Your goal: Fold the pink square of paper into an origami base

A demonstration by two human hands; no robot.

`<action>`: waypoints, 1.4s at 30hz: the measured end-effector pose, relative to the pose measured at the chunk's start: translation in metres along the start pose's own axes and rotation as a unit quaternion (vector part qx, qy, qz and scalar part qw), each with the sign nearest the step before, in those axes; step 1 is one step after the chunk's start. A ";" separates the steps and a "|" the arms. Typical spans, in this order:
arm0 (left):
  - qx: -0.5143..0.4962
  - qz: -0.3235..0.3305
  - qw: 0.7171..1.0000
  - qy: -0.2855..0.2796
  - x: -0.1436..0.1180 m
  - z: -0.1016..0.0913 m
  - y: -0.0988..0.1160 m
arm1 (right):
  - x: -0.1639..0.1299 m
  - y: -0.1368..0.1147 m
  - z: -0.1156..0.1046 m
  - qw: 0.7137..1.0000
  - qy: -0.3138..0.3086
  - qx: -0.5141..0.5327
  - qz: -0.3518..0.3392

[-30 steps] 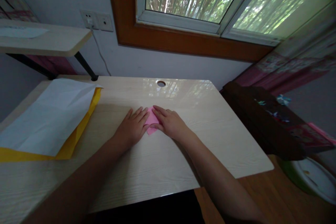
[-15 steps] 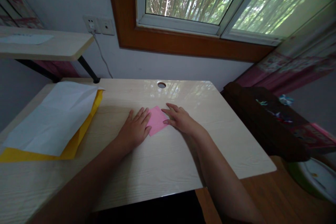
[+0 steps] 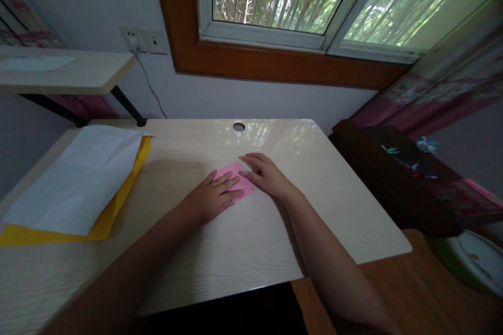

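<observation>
A small square of pink paper [image 3: 246, 185] lies flat on the pale wood desk [image 3: 251, 241], turned like a diamond. My left hand [image 3: 214, 196] rests on its left part, fingers spread and stretched across the sheet, hiding much of it. At the paper's upper right edge is my right hand [image 3: 269, 175], its fingers apart and slightly bent, the tips touching or just over the edge. Neither hand grips anything.
On the desk's left lie a large white sheet [image 3: 78, 178] and a yellow sheet [image 3: 102, 225] under it. A raised shelf [image 3: 66, 70] stands behind them. A cable hole [image 3: 239, 126] is near the back edge. Dark furniture [image 3: 393, 183] stands to the right.
My left hand has slid right and farther onto the pink paper, now covering more of it. My right hand has shifted slightly, its thumb and fingers now nearer the paper's upper edge.
</observation>
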State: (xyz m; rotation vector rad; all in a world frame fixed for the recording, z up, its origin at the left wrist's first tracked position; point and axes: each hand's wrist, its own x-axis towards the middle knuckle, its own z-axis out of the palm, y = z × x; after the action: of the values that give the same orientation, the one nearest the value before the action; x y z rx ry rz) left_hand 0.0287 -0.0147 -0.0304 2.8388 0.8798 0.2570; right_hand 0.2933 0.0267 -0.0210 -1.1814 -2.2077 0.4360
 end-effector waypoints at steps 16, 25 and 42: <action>0.011 -0.032 0.997 0.072 -0.021 -0.019 -0.035 | 0.005 -0.016 0.005 0.999 -0.033 -0.007 -0.013; -0.026 0.044 0.998 0.042 -0.019 -0.018 -0.018 | 0.006 -0.016 0.005 0.997 -0.058 -0.054 -0.008; -0.169 0.067 0.983 0.007 -0.022 -0.034 -0.014 | 0.008 -0.007 0.005 0.996 -0.042 0.073 -0.002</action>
State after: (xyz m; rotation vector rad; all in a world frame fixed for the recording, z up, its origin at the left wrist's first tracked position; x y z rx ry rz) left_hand -0.0044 -0.0126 -0.0025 2.5808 0.5814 0.4026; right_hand 0.2822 0.0291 -0.0184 -1.0982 -2.2083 0.6441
